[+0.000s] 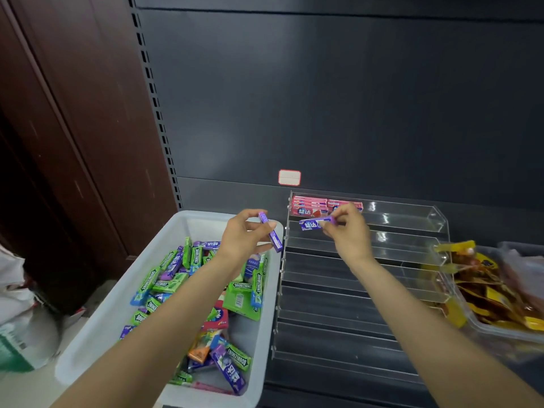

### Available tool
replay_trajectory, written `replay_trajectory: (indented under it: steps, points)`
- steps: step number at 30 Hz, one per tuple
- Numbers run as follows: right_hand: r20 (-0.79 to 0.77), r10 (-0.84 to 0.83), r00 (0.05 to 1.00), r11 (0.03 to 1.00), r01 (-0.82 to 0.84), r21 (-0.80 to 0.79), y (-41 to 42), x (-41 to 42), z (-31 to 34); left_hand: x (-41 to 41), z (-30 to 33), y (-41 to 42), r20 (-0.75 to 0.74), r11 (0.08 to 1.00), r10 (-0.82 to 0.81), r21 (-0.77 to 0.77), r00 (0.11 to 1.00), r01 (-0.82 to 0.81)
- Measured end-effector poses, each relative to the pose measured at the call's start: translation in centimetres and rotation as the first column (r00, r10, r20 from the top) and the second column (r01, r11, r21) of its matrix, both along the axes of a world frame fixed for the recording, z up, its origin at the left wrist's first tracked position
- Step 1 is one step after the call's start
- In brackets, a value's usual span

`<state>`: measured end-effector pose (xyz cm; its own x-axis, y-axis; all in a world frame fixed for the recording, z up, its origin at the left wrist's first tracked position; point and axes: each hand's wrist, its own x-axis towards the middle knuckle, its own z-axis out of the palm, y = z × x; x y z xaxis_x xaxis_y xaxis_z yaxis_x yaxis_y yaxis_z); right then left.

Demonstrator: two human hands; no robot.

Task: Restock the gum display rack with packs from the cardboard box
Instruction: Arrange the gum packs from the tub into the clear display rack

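The likeliest slip here is with the purple pack [316, 223] pinched in the right hand [348, 231]: it is held only by thumb and fingertips at its right end, lying level over the far tiers of the clear display rack [382, 278], so a loose pinch or a nudge against a tier's front lip could drop it into a lower, wrong row. It hovers just in front of the pink packs [312, 206] already seated at the far left of the top tier, and a careless placement might knock those askew. The left hand [245, 234] holds a second purple pack [270, 235] upright between thumb and curled fingers, poised above the far right corner of the white bin [117, 304] where the loose gum lies; if that one falls it probably lands back among the green and purple packs. Both forearms reach forward from the near edge, the left over the bin, the right over the rack.
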<state>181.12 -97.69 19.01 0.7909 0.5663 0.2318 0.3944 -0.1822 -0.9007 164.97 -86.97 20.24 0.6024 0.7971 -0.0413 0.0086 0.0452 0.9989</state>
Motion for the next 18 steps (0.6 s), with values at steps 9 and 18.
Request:
replay_trajectory:
  steps: [9, 18]
  points:
    - [0.407, 0.007, 0.914, 0.908, 0.165, -0.385, 0.8, 0.5, -1.1, -1.0, -0.5, 0.9, -0.019, 0.999, -0.005, 0.038, 1.000, 0.006]
    - [0.400, -0.075, 0.914, 0.839, 0.274, -0.470, 1.3, 0.3, -0.7, -0.4, -0.5, 0.7, -0.017, 0.999, 0.009, 0.032, 1.000, -0.008]
